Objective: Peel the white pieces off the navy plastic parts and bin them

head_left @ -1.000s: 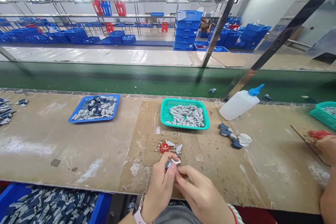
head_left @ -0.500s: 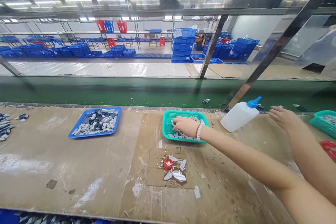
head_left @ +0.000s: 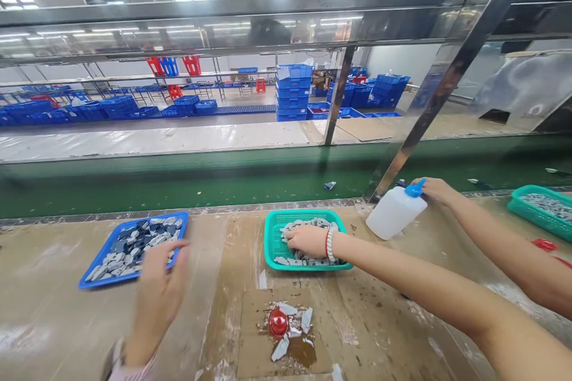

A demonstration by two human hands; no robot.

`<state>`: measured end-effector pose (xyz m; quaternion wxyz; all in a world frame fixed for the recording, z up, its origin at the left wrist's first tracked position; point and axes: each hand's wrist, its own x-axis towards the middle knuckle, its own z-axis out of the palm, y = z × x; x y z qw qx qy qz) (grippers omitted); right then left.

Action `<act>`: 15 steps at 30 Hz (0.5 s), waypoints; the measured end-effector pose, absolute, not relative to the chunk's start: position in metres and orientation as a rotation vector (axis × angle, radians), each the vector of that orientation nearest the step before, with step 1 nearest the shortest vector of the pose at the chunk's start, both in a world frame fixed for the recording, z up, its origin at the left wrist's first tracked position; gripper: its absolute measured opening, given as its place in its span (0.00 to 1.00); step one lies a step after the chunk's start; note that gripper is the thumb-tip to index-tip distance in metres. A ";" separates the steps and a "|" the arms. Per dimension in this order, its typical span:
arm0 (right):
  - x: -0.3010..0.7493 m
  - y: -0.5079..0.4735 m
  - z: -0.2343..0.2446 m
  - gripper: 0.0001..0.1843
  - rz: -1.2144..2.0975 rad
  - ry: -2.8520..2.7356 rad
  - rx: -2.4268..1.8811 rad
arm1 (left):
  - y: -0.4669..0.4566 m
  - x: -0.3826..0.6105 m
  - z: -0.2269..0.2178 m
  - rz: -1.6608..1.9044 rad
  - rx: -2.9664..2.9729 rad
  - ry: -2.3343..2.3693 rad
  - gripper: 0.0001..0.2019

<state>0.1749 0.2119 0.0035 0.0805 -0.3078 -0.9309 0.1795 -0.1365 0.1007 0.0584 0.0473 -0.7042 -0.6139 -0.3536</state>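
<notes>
My left hand (head_left: 161,292), with a pale sleeve at the wrist, comes in from the lower left. It is over the near right corner of a blue tray (head_left: 96,283) of grey and dark stone-like chips (head_left: 134,244). Motion smears its fingers, and I cannot tell whether they hold anything. My right hand is out of view. To the right of my left hand, a cardboard piece (head_left: 252,345) bears a shiny red dome (head_left: 278,322), several pale flat chips (head_left: 280,348) and a brown wet patch (head_left: 304,352).
A co-worker's bare arms reach in from the right. Their braceleted hand (head_left: 308,240) is among chips in a green basket (head_left: 270,250); the other hand (head_left: 438,189) is behind a white squeeze bottle's (head_left: 393,214) blue spout. A green conveyor belt (head_left: 223,181) and slanted metal post (head_left: 429,113) lie beyond.
My left hand has come into view at the blue tray. The co-worker's far hand has moved left to the bottle's spout. The view has tilted up. The bright patch on the cardboard now looks brown.
</notes>
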 end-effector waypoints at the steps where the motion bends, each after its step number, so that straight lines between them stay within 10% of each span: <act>1: 0.175 0.216 0.003 0.09 0.569 -2.770 -0.923 | 0.135 -0.113 0.060 -1.013 -2.307 -1.770 0.10; 7: 0.191 0.210 0.009 0.09 0.703 -2.486 -1.030 | 0.309 0.043 0.041 -0.409 -2.869 -1.346 0.10; 15: 0.249 0.148 0.023 0.17 1.712 -1.142 -1.019 | 0.394 0.139 -0.011 0.128 -2.993 -1.163 0.18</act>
